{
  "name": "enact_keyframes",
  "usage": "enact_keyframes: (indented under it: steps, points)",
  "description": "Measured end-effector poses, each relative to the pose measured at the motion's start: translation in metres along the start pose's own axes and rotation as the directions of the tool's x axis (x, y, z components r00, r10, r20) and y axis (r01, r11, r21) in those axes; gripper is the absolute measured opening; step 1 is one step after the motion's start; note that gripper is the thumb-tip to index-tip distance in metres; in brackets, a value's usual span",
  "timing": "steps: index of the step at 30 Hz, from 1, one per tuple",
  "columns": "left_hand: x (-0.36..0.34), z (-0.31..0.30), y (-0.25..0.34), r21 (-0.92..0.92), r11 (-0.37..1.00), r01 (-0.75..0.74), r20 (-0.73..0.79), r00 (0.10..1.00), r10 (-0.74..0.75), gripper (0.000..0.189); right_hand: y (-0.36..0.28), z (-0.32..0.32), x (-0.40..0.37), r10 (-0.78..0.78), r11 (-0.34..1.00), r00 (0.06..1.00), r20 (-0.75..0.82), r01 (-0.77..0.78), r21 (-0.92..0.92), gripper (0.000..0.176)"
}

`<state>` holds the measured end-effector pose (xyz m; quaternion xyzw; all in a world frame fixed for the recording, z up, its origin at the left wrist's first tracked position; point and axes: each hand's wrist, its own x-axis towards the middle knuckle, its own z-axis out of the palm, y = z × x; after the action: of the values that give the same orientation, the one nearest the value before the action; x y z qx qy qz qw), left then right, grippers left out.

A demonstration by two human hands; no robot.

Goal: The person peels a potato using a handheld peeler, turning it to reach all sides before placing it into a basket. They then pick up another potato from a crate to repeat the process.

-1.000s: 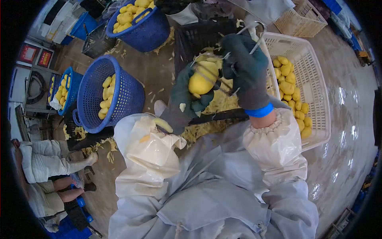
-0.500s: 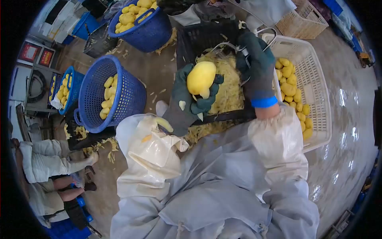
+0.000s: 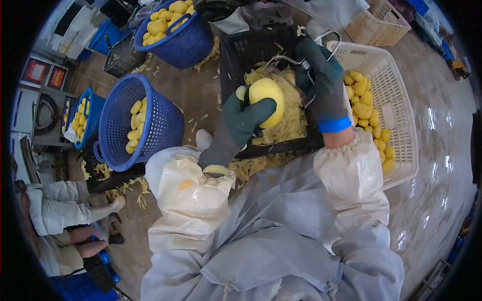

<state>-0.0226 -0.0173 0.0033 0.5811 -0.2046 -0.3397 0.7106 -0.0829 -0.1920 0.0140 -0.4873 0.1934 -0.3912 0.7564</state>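
Note:
A peeled yellow potato (image 3: 268, 98) is gripped in my left hand (image 3: 242, 118), which wears a dark green glove with the thumb across the potato. My right hand (image 3: 321, 75), gloved with a blue band at the wrist, is closed round a metal wire-framed tool (image 3: 296, 61), just right of the potato. Beneath both hands is a black crate (image 3: 235, 55) holding a heap of pale peelings (image 3: 287, 128). A piece of peel lies on my left glove's cuff.
Right of the crate stands a white basket (image 3: 407, 125) with yellow potatoes. Blue baskets of potatoes (image 3: 168, 123) (image 3: 193, 47) stand left and upper left. Another person's legs (image 3: 75, 210) are at the lower left. Peelings lie scattered on the floor (image 3: 201, 103).
My left hand has turned over the potato, its thumb now across the front, and the potato has shifted slightly right. My right hand has moved slightly up and left with the tool.

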Motion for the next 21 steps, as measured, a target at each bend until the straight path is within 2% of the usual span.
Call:
enact_keyframes:
  steps: [2, 4, 6, 7, 8, 10, 11, 12, 13, 14, 15, 16, 18, 19, 20, 21]
  points:
    - [-0.001, -0.005, 0.001, 0.038, 0.998, 0.045, 0.008, 0.999, -0.046, 0.042, -0.012, 0.011, -0.013, 0.107, 0.992, 0.980, 0.168, -0.095, -0.078, 0.023]
    - [-0.003, -0.006, 0.003, 0.097, 0.991, 0.093, 0.030, 0.995, -0.096, 0.041, 0.006, -0.004, -0.003, 0.051, 0.994, 0.989, 0.138, -0.037, -0.103, 0.022]
    - [-0.002, -0.005, 0.007, 0.170, 0.984, -0.059, 0.066, 0.997, 0.048, 0.044, 0.006, -0.006, 0.005, -0.059, 0.996, 0.998, 0.030, 0.061, -0.070, 0.022]
    - [0.000, -0.006, 0.007, 0.167, 0.984, -0.064, 0.065, 0.996, 0.054, 0.044, -0.007, -0.001, -0.002, 0.082, 0.997, 0.994, 0.068, -0.082, -0.005, 0.021]
    - [0.001, -0.008, 0.004, 0.212, 0.974, -0.073, 0.084, 0.995, 0.057, 0.044, -0.005, 0.000, -0.002, 0.083, 0.997, 0.994, 0.073, -0.083, -0.010, 0.021]
    - [-0.001, -0.007, 0.004, 0.265, 0.961, -0.073, 0.105, 0.993, 0.046, 0.043, 0.006, -0.003, -0.005, -0.165, 0.954, 0.964, 0.207, 0.209, -0.214, 0.019]
    - [-0.002, -0.006, 0.005, 0.229, 0.971, -0.074, 0.082, 0.995, 0.056, 0.044, 0.014, -0.003, 0.003, -0.082, 0.989, 0.994, -0.068, 0.073, -0.131, 0.016]
    - [-0.001, -0.005, 0.008, 0.191, 0.978, -0.084, 0.059, 0.996, 0.073, 0.045, 0.021, -0.012, 0.010, -0.085, 0.989, 0.994, -0.066, 0.076, -0.126, 0.016]
    - [0.000, -0.005, 0.009, 0.193, 0.977, -0.090, 0.058, 0.995, 0.081, 0.045, 0.023, -0.025, 0.017, 0.093, 0.984, 0.996, -0.015, -0.090, 0.155, 0.016]
    - [0.002, -0.005, 0.010, 0.141, 0.982, -0.128, 0.041, 0.992, 0.123, 0.047, 0.028, -0.036, 0.023, 0.251, 0.875, 0.964, 0.087, -0.264, 0.406, 0.016]
    - [0.003, -0.004, 0.008, 0.088, 0.983, -0.163, 0.024, 0.987, 0.162, 0.050, 0.030, -0.023, 0.015, 0.186, 0.939, 0.982, 0.003, -0.179, 0.295, 0.019]
    - [0.005, -0.005, 0.000, 0.087, 0.983, -0.163, 0.025, 0.987, 0.161, 0.050, 0.029, -0.010, 0.003, 0.186, 0.939, 0.982, 0.002, -0.179, 0.294, 0.019]
    - [0.010, -0.005, -0.015, 0.098, 0.973, -0.211, -0.013, 0.977, 0.213, 0.055, 0.023, 0.009, -0.019, 0.403, 0.835, 0.915, 0.024, -0.378, 0.400, 0.020]
    - [0.009, -0.006, -0.018, 0.100, 0.973, -0.207, -0.013, 0.978, 0.209, 0.055, 0.030, 0.008, -0.016, 0.433, 0.815, 0.896, 0.095, -0.434, 0.383, 0.020]
    - [0.007, -0.007, -0.021, 0.150, 0.958, -0.246, -0.020, 0.968, 0.251, 0.055, 0.038, 0.003, -0.011, 0.435, 0.814, 0.896, 0.095, -0.436, 0.384, 0.020]
    - [0.006, -0.007, -0.021, 0.200, 0.938, -0.284, -0.026, 0.955, 0.294, 0.056, 0.042, -0.001, -0.006, 0.478, 0.695, 0.856, 0.198, -0.506, 0.511, 0.020]
